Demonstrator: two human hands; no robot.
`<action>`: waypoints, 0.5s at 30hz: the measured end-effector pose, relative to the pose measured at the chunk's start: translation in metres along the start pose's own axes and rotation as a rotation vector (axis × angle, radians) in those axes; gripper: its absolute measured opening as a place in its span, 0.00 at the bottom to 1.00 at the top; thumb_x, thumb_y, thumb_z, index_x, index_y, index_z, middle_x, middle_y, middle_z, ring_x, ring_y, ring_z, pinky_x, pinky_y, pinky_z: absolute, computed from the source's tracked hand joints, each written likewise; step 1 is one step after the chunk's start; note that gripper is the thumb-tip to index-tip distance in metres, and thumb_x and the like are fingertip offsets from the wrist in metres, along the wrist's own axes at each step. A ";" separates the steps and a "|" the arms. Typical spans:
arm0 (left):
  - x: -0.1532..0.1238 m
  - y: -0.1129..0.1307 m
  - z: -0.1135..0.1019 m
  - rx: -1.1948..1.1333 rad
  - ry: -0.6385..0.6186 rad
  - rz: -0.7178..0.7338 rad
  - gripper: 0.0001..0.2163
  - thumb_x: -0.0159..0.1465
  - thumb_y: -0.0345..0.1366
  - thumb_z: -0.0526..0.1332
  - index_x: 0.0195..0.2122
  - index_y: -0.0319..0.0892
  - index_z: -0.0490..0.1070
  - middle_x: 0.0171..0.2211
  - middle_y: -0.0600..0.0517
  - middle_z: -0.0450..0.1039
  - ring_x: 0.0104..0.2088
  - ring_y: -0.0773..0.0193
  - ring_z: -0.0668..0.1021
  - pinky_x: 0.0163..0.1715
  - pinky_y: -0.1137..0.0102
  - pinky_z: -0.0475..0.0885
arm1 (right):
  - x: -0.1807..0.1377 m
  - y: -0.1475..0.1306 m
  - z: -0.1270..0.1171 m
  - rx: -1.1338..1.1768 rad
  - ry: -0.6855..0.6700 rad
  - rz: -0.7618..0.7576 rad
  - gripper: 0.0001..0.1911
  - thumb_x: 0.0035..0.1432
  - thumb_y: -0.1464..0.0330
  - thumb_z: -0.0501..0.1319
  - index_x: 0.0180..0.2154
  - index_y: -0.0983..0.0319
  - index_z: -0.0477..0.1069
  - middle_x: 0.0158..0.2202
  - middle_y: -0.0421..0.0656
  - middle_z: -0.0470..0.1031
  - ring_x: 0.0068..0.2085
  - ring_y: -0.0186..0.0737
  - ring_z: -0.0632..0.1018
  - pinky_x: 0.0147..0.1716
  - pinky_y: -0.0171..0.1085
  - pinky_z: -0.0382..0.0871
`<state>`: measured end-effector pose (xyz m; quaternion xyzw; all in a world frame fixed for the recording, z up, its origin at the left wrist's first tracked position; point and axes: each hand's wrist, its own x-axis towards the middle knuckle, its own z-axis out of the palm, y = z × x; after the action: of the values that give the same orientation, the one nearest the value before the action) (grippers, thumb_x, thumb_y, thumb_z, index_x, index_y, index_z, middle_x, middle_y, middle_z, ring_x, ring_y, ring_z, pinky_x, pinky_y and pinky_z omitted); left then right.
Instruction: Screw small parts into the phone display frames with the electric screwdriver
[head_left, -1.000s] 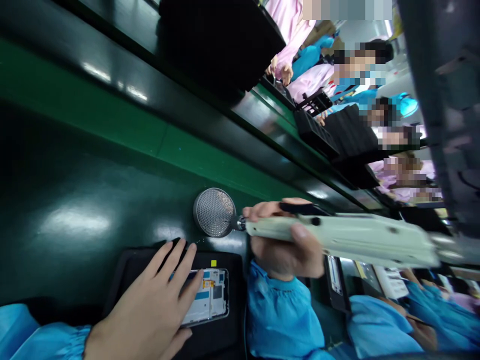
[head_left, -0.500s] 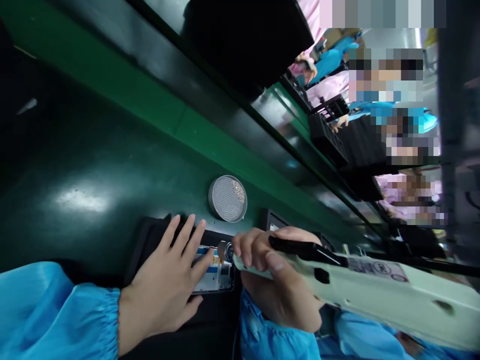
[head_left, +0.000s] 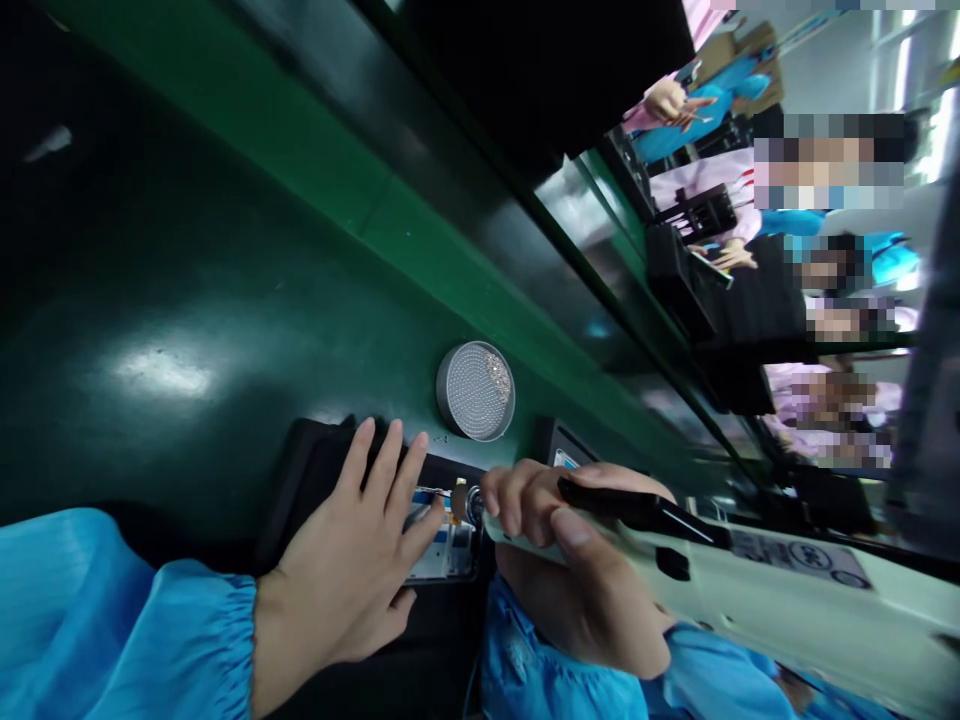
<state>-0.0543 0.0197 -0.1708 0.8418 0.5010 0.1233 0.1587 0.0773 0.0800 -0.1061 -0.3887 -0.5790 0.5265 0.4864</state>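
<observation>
My left hand (head_left: pixel 352 565) lies flat with fingers spread on a black fixture (head_left: pixel 315 470), its fingertips resting on an opened phone (head_left: pixel 450 545) that sits in the fixture. My right hand (head_left: pixel 570 570) is wrapped round a pale green electric screwdriver (head_left: pixel 757 590). The driver's metal tip points at the phone's upper part, just right of my left fingertips. Most of the phone is hidden under my two hands. Both my sleeves are blue.
A round metal mesh dish (head_left: pixel 476 390) holding small screws sits on the dark green bench (head_left: pixel 165 330) just beyond the fixture. A green rail and dark conveyor (head_left: pixel 420 170) run diagonally behind. Black trays (head_left: pixel 679 275) and other people in pink and blue coats are at the far right.
The screwdriver tip has moved from the mesh dish down to the phone and stayed there. My left hand has kept its place on the phone. The camera view has shifted slightly.
</observation>
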 end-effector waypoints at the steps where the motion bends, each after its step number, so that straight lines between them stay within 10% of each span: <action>1: 0.000 0.000 0.000 0.001 0.003 -0.002 0.34 0.59 0.58 0.60 0.64 0.51 0.63 0.66 0.36 0.56 0.66 0.25 0.54 0.61 0.35 0.33 | 0.000 0.001 0.000 -0.001 -0.003 0.001 0.12 0.57 0.73 0.58 0.43 0.54 0.69 0.21 0.34 0.63 0.25 0.33 0.68 0.28 0.39 0.65; 15: -0.001 0.001 -0.001 -0.011 -0.015 0.000 0.33 0.59 0.58 0.59 0.64 0.50 0.63 0.66 0.38 0.57 0.66 0.25 0.54 0.61 0.33 0.33 | -0.002 0.003 0.000 -0.040 -0.007 0.005 0.13 0.57 0.73 0.58 0.43 0.53 0.70 0.21 0.34 0.63 0.25 0.35 0.69 0.27 0.40 0.65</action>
<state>-0.0541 0.0189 -0.1699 0.8418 0.4990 0.1197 0.1673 0.0776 0.0788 -0.1090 -0.3978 -0.5900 0.5173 0.4754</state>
